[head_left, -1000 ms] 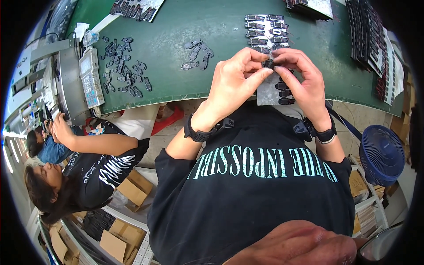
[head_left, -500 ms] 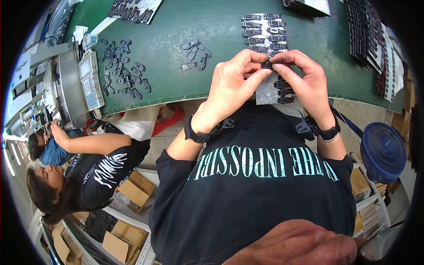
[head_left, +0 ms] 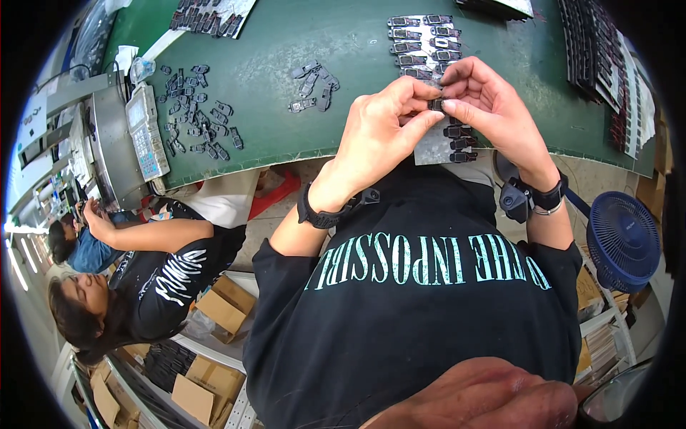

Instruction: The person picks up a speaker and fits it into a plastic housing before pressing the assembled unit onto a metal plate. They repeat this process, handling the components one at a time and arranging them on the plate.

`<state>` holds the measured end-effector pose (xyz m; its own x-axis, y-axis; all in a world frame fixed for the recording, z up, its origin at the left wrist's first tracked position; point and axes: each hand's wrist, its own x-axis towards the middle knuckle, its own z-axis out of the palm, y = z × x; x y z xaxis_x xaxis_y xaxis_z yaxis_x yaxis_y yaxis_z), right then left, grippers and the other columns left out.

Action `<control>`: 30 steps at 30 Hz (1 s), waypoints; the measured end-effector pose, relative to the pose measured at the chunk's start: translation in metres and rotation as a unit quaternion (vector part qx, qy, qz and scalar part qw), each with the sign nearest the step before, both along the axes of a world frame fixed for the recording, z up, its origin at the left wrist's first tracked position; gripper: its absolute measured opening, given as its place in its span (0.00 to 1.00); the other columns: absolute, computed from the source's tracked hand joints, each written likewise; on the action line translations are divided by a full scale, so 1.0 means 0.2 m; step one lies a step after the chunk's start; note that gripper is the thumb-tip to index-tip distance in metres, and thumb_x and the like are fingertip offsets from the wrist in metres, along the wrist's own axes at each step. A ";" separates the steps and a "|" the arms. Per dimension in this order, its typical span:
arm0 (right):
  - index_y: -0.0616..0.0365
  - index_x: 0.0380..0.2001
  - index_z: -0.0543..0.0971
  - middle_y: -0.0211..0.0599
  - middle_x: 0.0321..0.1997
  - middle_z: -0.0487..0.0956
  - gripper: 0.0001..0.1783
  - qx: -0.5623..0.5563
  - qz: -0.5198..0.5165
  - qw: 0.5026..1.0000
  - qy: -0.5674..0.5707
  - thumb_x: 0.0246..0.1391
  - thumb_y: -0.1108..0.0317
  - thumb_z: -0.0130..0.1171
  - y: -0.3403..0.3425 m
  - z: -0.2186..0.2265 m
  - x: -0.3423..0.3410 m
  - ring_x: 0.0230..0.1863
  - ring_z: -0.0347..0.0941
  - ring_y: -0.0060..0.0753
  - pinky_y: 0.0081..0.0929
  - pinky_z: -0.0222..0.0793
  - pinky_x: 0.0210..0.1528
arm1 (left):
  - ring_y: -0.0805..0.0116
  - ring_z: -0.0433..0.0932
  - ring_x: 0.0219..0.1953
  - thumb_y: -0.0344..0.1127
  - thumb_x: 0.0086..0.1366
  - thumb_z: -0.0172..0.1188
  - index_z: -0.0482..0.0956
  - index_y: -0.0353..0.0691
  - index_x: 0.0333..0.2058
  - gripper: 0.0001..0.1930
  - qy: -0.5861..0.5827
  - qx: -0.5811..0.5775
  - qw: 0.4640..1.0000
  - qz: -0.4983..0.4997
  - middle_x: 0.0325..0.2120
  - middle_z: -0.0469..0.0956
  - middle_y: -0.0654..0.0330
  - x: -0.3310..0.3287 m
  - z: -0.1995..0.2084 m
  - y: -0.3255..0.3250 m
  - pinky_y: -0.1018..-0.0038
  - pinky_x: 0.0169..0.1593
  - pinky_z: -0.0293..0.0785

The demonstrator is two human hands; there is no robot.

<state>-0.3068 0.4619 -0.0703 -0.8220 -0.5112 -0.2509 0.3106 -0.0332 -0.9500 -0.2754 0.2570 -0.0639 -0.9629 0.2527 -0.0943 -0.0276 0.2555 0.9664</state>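
Observation:
My left hand (head_left: pixel 382 132) pinches a small black rectangular part (head_left: pixel 435 105) between thumb and fingertips. Against the part's other side rests the thumb of my right hand (head_left: pixel 493 107), while that hand's index finger curls above it. Both hands hover over a pale card strip (head_left: pixel 434 151) at the table's near edge. Small black modules (head_left: pixel 405 48) sit in two columns on the strip's far part. Several more modules (head_left: pixel 461 144) line its right side near me. My fingers hide the strip's middle and much of the held part.
Loose black parts lie in a small cluster (head_left: pixel 307 87) and a larger pile (head_left: pixel 196 107) on the green table (head_left: pixel 264 43). Stacked loaded cards (head_left: pixel 589 57) stand at the right. A machine with a keypad (head_left: pixel 145 136), a co-worker (head_left: pixel 157 279) and a blue fan (head_left: pixel 622 239) flank me.
My right hand's fingers have lifted and spread somewhat, its wrist shifting right. The left hand keeps its pinch on the small part. The view has shifted slightly.

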 end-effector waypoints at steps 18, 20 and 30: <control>0.62 0.48 0.74 0.28 0.42 0.76 0.11 -0.008 -0.091 0.996 0.017 0.62 0.76 0.55 -0.13 0.06 0.16 0.45 0.73 0.21 0.21 0.70 0.50 | 0.70 0.85 0.33 0.25 0.69 0.55 0.75 0.29 0.41 0.05 -0.110 0.185 0.971 0.103 0.31 0.84 0.54 0.12 -0.04 -0.01 0.76 0.39 0.82; 0.62 0.49 0.74 0.29 0.43 0.76 0.12 -0.004 -0.088 0.996 0.014 0.62 0.76 0.55 -0.12 0.05 0.15 0.45 0.73 0.21 0.21 0.70 0.50 | 0.69 0.85 0.33 0.24 0.70 0.54 0.75 0.28 0.42 0.06 -0.161 0.268 0.943 0.118 0.31 0.84 0.54 0.10 -0.05 -0.02 0.77 0.39 0.82; 0.63 0.51 0.75 0.33 0.45 0.79 0.14 0.211 -0.020 0.969 0.128 0.62 0.75 0.56 -0.09 0.09 0.19 0.46 0.75 0.20 0.20 0.70 0.51 | 0.72 0.84 0.33 0.27 0.69 0.57 0.75 0.31 0.45 0.09 -0.040 0.031 0.994 0.098 0.31 0.83 0.55 0.17 -0.09 0.01 0.76 0.38 0.80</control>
<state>-0.2690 0.4438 -0.0532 -0.9018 -0.3749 -0.2150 0.0684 0.3674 -0.9275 -0.2405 0.2599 -0.0820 -0.9844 0.0688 -0.1617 -0.1474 0.1772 0.9731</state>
